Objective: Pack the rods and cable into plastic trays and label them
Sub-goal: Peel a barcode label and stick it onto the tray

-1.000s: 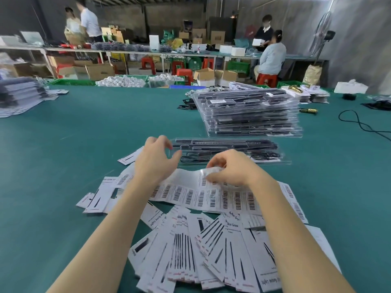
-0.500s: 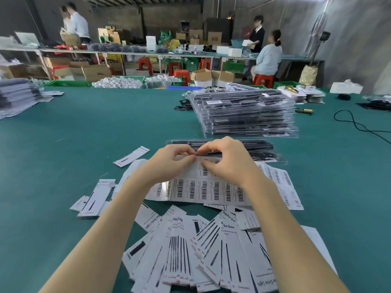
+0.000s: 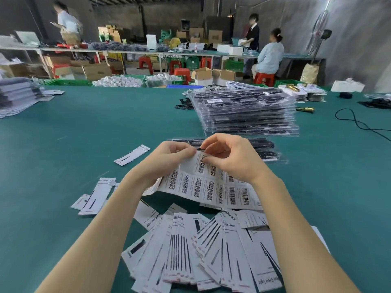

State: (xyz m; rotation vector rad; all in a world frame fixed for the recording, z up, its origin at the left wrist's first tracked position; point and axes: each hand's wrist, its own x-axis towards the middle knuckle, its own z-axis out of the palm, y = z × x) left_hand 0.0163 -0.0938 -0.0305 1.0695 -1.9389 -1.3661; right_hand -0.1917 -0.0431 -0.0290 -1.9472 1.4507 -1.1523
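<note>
A white sheet of barcode labels (image 3: pixel 203 187) is lifted off the green table. My left hand (image 3: pixel 169 159) pinches its upper left edge. My right hand (image 3: pixel 230 157) rests on its top, fingertips at one label near the upper corner. Just behind my hands lies a clear plastic tray (image 3: pixel 268 154) packed with black rods and cable, partly hidden by them. A tall stack of filled trays (image 3: pixel 247 111) stands beyond it to the right.
Paper insert cards (image 3: pixel 201 254) are fanned out near the front edge, with loose ones (image 3: pixel 132 155) to the left. A black cable (image 3: pixel 357 123) snakes at right. Grey stacks (image 3: pixel 17 96) sit far left. People work at benches behind.
My hands came together at the sheet's top edge and lifted it toward me; the right fingers now work at one label. The view tilted slightly.
</note>
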